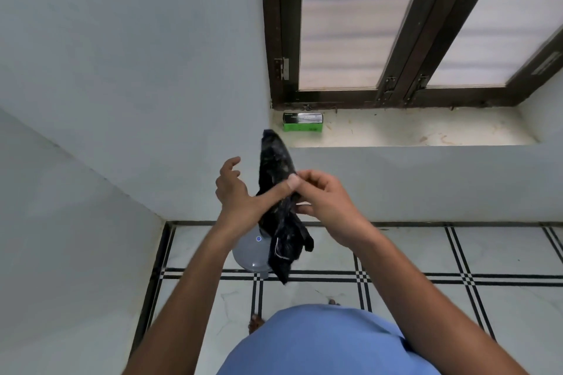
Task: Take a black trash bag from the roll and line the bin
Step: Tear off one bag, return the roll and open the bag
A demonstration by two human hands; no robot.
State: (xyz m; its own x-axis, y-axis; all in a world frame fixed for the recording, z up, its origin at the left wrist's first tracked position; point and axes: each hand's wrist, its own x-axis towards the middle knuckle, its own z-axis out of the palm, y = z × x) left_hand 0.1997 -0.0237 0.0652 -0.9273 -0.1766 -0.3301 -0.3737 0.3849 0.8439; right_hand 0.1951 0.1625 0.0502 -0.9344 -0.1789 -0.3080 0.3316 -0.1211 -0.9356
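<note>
Room: pale walls, tiled floor [426, 253] with dark lines, window [396, 24] above a sill [411, 131].
Bin: grey bin [249, 256] on the floor, below both hands.
Bag: black trash bag [278, 192], still folded, held above the bin.
Left hand [240, 192]: thumb presses the bag, fingers spread.
Right hand [323, 195]: pinches the bag.
Box: green box [302, 122] on the sill, above the bin.

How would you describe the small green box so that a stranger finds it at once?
Look at the dark-framed window, then at the pale ledge under it. The green box lies at the ledge's left end, by the wall corner; it is the only object there, with a black top.
</note>
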